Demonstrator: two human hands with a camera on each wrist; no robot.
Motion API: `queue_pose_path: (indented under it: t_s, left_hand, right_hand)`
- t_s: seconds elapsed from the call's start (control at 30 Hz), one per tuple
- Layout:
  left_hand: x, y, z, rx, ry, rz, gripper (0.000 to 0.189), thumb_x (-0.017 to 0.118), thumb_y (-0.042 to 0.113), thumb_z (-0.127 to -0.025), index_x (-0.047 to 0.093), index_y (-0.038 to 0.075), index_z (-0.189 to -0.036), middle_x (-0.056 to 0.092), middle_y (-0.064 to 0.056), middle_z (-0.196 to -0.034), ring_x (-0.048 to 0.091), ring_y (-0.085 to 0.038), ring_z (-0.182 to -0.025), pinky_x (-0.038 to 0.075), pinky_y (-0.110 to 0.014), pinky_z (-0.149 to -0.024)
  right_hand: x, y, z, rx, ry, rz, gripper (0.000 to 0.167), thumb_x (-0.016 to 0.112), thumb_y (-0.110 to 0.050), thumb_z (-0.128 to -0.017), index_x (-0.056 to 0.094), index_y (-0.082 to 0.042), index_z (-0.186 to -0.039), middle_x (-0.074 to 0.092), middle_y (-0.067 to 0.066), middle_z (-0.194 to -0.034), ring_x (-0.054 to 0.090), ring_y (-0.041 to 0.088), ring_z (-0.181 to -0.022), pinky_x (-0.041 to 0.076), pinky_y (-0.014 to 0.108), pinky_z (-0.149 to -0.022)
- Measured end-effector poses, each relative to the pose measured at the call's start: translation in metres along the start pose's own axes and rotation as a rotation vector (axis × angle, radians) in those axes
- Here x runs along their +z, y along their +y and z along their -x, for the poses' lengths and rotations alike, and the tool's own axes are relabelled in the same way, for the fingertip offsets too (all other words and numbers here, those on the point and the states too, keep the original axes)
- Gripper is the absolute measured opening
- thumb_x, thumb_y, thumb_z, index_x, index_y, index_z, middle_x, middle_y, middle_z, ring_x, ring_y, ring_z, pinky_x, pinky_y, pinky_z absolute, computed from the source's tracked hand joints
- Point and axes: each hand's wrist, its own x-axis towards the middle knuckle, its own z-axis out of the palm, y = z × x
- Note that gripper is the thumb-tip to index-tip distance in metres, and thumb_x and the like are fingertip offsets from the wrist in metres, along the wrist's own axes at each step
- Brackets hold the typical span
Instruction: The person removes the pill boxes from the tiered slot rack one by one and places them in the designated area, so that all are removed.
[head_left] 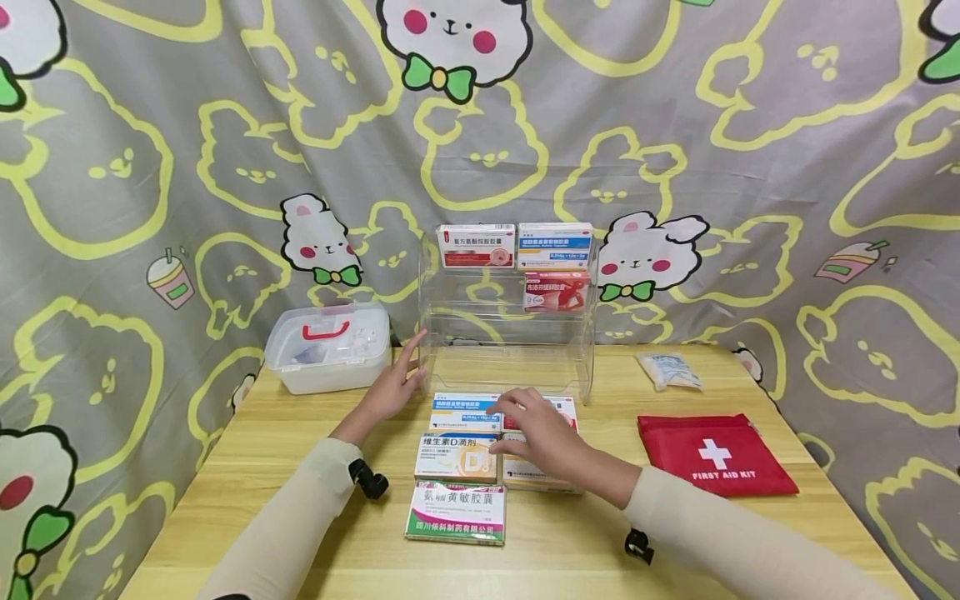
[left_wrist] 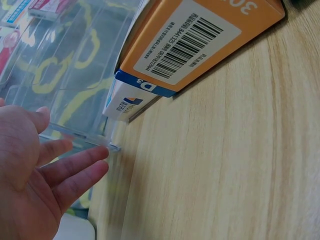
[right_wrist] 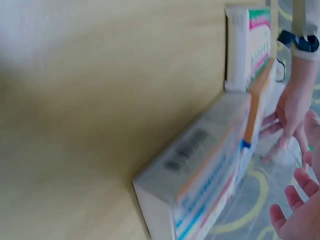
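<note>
My left hand (head_left: 388, 392) is at the left side of a clear plastic display rack (head_left: 588, 354), fingers extended along its edge. Over the medicine boxes before the rack hovers my right hand (head_left: 551, 442), its fingers loosely bent; the right wrist view shows nothing between them. Below it lie a red-and-white box (head_left: 566, 408) and a white-and-orange box (head_left: 547, 482), both partly hidden. To their left are a blue-and-white box (head_left: 457, 410), a vitamin D box (head_left: 450, 458) with a barcoded orange side (left_wrist: 185, 45), and a green-and-magenta box (head_left: 456, 512).
On the rack stand a white-and-red box (head_left: 476, 247), a blue-and-white box (head_left: 555, 244) and a pinkish-red box (head_left: 555, 293). A lidded plastic case (head_left: 337, 375) is at left. At right lie a red first aid pouch (head_left: 675, 450) and a small clear packet (head_left: 670, 369).
</note>
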Motion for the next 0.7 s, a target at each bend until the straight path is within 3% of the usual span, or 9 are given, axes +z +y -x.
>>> queue_pose_path:
  t_s: [0.43, 0.7]
  left_hand:
    - [0.0, 0.0, 0.0, -0.014, -0.003, 0.001, 0.079, 0.054, 0.015, -0.109, 0.007, 0.049, -0.163, 0.052, -0.033, -0.145, 0.068, -0.038, -0.118, 0.054, -0.033, -0.064]
    - [0.001, 0.002, 0.0, -0.025, 0.0, -0.004, 0.08, 0.053, 0.016, -0.109, 0.006, 0.051, -0.162, 0.052, -0.034, -0.145, 0.07, -0.038, -0.11, 0.053, -0.033, -0.061]
  right_hand:
    - [-0.043, 0.022, -0.028, 0.058, 0.067, 0.037, 0.049, 0.084, -0.034, -0.087, 0.067, -0.015, -0.129, 0.064, 0.004, -0.126, 0.059, 0.027, -0.121, 0.053, 0.048, -0.101]
    - [-0.073, 0.039, -0.052, 0.114, 0.108, 0.037, 0.054, 0.08, -0.037, -0.09, 0.065, -0.012, -0.135, 0.062, 0.01, -0.136, 0.055, 0.032, -0.13, 0.048, 0.051, -0.108]
